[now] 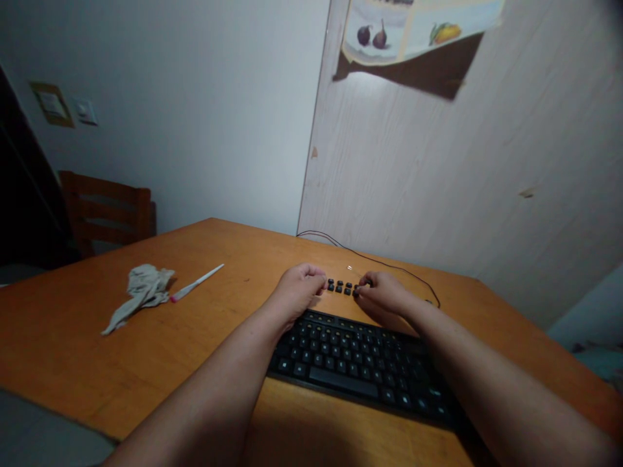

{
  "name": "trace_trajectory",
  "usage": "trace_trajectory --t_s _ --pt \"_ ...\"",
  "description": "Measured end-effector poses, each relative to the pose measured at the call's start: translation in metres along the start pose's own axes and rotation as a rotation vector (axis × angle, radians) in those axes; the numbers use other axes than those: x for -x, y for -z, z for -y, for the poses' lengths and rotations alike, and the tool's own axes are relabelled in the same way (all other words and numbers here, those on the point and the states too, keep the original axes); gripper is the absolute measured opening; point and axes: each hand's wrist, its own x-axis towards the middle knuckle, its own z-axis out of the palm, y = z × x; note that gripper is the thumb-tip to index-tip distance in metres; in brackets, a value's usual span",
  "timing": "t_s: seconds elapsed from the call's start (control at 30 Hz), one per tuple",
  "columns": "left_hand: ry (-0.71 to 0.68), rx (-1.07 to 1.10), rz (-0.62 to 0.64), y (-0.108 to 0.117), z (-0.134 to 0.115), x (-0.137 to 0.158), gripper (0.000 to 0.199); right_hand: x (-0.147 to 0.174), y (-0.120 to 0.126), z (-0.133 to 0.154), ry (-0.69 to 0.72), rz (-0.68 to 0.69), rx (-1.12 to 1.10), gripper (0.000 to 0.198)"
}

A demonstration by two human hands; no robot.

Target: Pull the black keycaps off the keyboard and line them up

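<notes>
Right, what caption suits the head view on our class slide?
Left hand and right hand at either end of two rows of black keycaps, beyond a keyboard on a wooden table.

At left end of two short rows of small black keycaps (339,289): bare left hand (302,285), fingertips bunched, contents unclear. At right end: bare right hand (382,292), fingertips at last caps. Nearer, on orange-brown wooden table (73,363): flat black rectangular keyboard (341,357), partly hidden. Well to left: crumpled grey cloth (146,285) beside slim white pink-ended stick (198,281). Behind keycaps: thin black cable (379,261).

Forearms (221,366) outstretched, both hands (302,290) (383,291) face inward, fingers (317,283) bent.
</notes>
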Motion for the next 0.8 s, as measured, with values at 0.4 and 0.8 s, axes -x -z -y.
trace_trajectory --t_s 0.4,0.8 --pt "0.022 -0.023 0.045 -0.007 -0.001 0.004 0.006 0.054 0.049 0.022 0.014 -0.178 -0.345 0.042" --pt "-0.022 -0.133 0.209 -0.011 0.010 0.004 0.015 0.103 0.032 0.028 0.173 0.236 -0.695 0.032"
